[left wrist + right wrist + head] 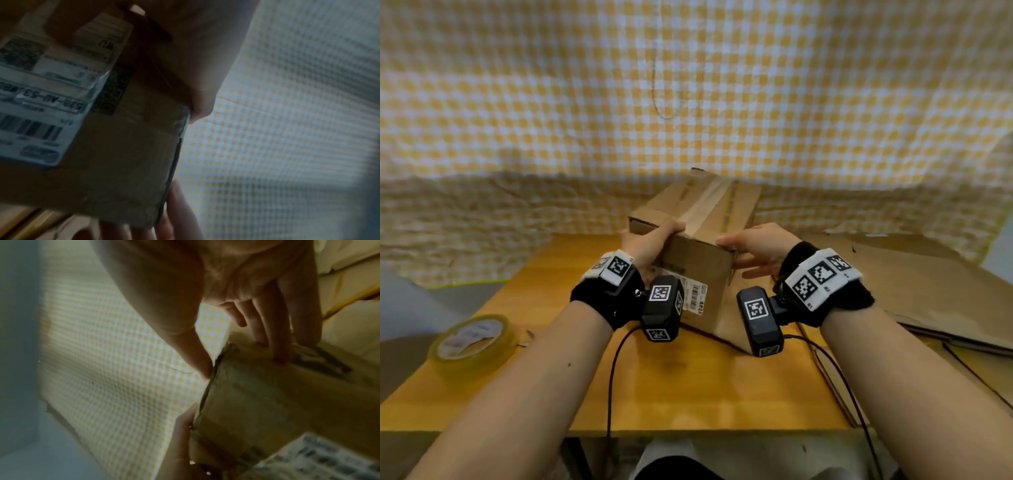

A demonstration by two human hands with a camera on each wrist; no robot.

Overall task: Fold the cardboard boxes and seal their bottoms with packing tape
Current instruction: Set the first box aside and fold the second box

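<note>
So the roll of packing tape (471,337) is parked at the far left edge of the table (705,383), well apart from everything else and not being touched. Moving right, the left hand (645,245) is curled over the near top-left corner of the cardboard box (698,240), fingers wrapped onto the top face, thumb side down the front panel, so it's properly gripped there. The box is sat mid-table, already squared up, with a strip of tape (709,205) run along the seam of the upturned face; a shipping label (695,294) is stuck on the near side. The right hand (755,246) is laid against the near right corner, thumb along the top edge and fingers stretched fairly straight on the side panel, more pressing than grabbing. Looks like the taping on this one is basically done and it's being steadied or about to be shifted off; next a lift with both hands is probably needed, then a fresh flat to be pulled in. To the right, flattened cardboard sheets (914,281) are stacked, with the wrist cables (835,373) trailing across the table edge, which could get snagged. A yellow checked cloth (688,85) is hung behind.
</note>
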